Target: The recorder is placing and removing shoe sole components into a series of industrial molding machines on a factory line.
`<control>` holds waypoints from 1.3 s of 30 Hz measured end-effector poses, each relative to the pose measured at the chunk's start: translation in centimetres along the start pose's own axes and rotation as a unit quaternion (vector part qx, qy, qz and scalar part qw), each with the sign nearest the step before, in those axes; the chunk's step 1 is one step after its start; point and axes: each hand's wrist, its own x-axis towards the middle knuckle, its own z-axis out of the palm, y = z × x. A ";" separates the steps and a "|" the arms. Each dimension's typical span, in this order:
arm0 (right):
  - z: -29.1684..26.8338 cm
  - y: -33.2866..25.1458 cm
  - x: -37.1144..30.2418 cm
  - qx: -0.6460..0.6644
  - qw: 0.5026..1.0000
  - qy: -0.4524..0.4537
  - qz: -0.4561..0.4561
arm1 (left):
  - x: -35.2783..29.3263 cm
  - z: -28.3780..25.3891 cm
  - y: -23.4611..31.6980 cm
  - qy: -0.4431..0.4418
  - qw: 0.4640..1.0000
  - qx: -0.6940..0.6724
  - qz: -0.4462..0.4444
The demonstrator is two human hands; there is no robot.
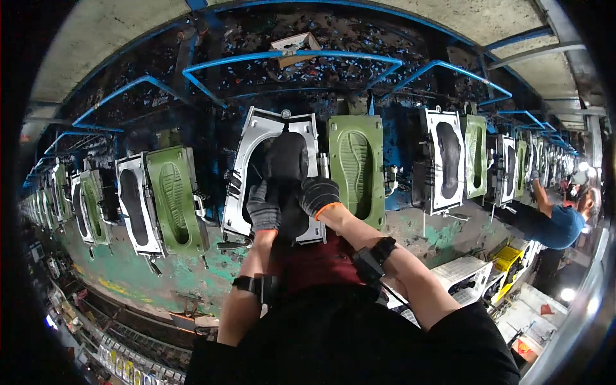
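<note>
The site is a factory floor, seemingly for footwear. Silver moulds (260, 128) and green moulds (355, 160) with sole-shaped hollows alternate in a long row beneath blue rails (292, 55); a co-worker (559, 224) is farther along.

Grey striped gloves (321, 194), orange cuffs (265, 231), black wristbands (384, 248), black sleeves (471, 330)

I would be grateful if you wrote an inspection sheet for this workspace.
Surface: green floor, worn and stained.
Job's things: black shoe-shaped piece at a silver mould; green mould beside it.
Clutter: scraps scattered around a box.
Hands: left hand and right hand gloved, at the black piece; grip unclear.
Cables: dark cable by the right forearm.
Surroundings: blue rails ahead, further moulds both sides, co-worker at right.
</note>
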 end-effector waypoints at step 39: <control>13.9 -3.8 -8.3 -0.004 0.961 0.264 -0.076 | 5.3 -7.2 6.5 0.112 0.973 0.057 0.194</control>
